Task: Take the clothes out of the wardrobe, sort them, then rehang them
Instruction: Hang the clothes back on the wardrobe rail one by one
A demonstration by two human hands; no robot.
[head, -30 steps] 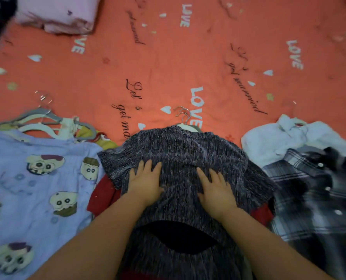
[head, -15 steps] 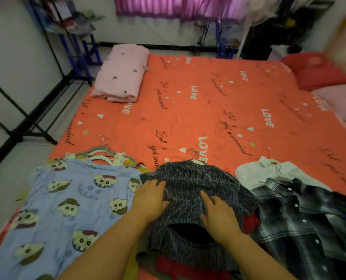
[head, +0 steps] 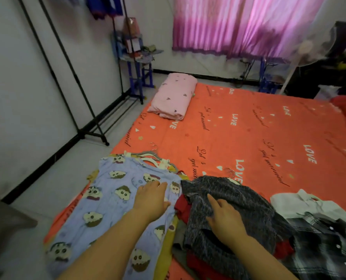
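Three piles lay at the near edge of the bed [head: 248,134]:
- Left: blue cartoon-print garment [head: 107,201], with hangers [head: 149,156] at its top.
- Middle: grey knit top [head: 238,199] over red clothes [head: 183,205].
- Right: plaid shirt [head: 319,245] over a white shirt [head: 289,203].

Change noted: half a second earlier both hands lay on the grey top. The left hand [head: 150,200] had since crossed to the blue garment and rested flat on it, fingers straight, gripping nothing. The right hand [head: 225,220] stayed on the grey top, fingers spread and loosely extended, pressing rather than pinching. The view had also lifted, bringing the black rack [head: 73,77] by the left wall into sight.

Judgement: the middle pile looked settled, and sorting appeared done or nearly so. Attention seemed to be moving to the left pile, probably the first to go back on the rack. Rehanging had not begun, and all the sorted clothes were still on the bed.
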